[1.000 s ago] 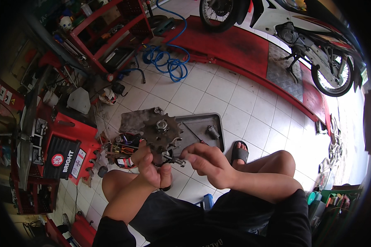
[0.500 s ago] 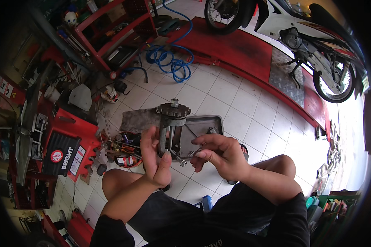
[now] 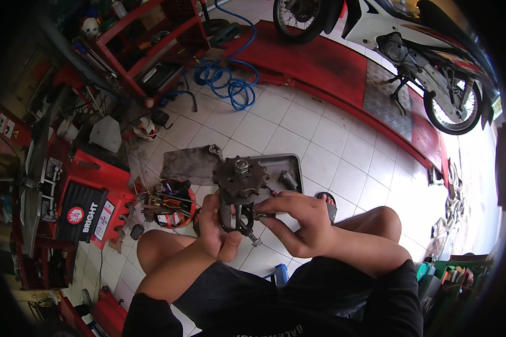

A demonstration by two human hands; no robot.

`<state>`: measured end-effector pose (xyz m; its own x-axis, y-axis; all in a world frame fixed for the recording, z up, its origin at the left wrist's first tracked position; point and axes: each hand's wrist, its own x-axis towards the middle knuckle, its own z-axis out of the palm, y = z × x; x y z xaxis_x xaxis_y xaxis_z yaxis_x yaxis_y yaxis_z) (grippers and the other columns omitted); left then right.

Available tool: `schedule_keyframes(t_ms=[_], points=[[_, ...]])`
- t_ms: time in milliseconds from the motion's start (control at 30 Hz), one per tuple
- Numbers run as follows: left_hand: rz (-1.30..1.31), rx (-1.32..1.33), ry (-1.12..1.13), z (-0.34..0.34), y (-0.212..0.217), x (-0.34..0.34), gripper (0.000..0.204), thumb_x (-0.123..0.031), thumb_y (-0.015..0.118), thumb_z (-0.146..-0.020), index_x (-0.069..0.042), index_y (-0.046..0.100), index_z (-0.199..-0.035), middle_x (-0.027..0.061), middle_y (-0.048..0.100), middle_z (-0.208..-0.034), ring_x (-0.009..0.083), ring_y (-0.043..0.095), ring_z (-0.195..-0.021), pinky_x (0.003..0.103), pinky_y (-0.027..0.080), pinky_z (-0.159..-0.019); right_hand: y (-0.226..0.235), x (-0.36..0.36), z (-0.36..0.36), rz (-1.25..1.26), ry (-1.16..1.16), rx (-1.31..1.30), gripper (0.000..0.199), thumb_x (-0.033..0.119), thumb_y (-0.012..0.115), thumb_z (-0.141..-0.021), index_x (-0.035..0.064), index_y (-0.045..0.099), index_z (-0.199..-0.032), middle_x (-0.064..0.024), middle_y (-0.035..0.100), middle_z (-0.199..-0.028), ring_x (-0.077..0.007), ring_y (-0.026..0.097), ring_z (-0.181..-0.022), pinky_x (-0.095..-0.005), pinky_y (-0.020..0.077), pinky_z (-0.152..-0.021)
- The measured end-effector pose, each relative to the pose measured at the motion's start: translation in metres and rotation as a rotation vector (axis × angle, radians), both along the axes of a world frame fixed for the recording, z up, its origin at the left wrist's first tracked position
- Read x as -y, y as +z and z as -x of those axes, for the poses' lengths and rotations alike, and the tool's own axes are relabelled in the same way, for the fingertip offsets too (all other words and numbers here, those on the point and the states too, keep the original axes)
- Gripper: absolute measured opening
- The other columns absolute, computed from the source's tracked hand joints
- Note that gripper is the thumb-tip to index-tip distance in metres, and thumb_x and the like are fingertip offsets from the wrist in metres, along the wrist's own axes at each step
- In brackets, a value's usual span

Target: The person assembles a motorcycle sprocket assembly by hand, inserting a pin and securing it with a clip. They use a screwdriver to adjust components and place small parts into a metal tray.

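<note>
My left hand (image 3: pixel 213 233) grips a metal shaft assembly (image 3: pixel 238 216) above the floor between my knees. A dark toothed sprocket (image 3: pixel 233 182) sits at its upper end, with a silver nut (image 3: pixel 241 166) at the sprocket's centre. From the lower end sticks out a bolt (image 3: pixel 256 242). Beside the assembly my right hand (image 3: pixel 306 224) closes thumb and forefinger in a pinch on a small metal piece (image 3: pixel 261 215), too small to name. The assembly hides part of the fingers of my left hand.
Beneath the assembly lies a grey metal tray (image 3: pixel 297 168) with a cylindrical metal part (image 3: pixel 288 180). A dirty grey cloth (image 3: pixel 188 164) and a round tool basket (image 3: pixel 192 202) are to the left. Further off are a blue hose (image 3: pixel 242 95) and a red motorcycle lift (image 3: pixel 320 67).
The assembly has tilted, so the sprocket's top face shows more. My right hand has moved left against the assembly, and my left fingers have wrapped more closely round it.
</note>
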<state>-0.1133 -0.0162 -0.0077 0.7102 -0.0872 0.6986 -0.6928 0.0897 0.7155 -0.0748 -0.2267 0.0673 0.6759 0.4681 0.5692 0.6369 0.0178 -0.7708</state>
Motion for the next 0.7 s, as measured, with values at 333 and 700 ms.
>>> schedule_keyframes(t_ms=[333,700], points=[[-0.055,-0.196,-0.080,-0.006,0.022,0.006,0.065,-0.026,0.073,-0.089,0.006,0.044,-0.137,0.0137,0.046,-0.121,0.0215,0.049,-0.111,0.034,0.041,-0.098,0.003,-0.002,-0.003,0.128,-0.129,0.348,0.038,-0.015,0.071,-0.068,0.0011,0.071,-0.103,-0.0111,0.071,-0.094,-0.0244,0.066,-0.072,-0.0351,0.0542,-0.062],[-0.151,-0.123,-0.101,-0.012,0.023,0.008,0.057,0.006,0.082,-0.076,0.009,0.052,-0.125,0.0185,0.048,-0.129,0.0251,0.059,-0.117,0.033,0.053,-0.095,0.006,0.014,-0.004,0.398,-0.142,0.485,0.045,-0.001,0.065,-0.053,0.0049,0.072,-0.098,-0.0046,0.065,-0.085,-0.0210,0.061,-0.067,-0.0352,0.0515,-0.061]])
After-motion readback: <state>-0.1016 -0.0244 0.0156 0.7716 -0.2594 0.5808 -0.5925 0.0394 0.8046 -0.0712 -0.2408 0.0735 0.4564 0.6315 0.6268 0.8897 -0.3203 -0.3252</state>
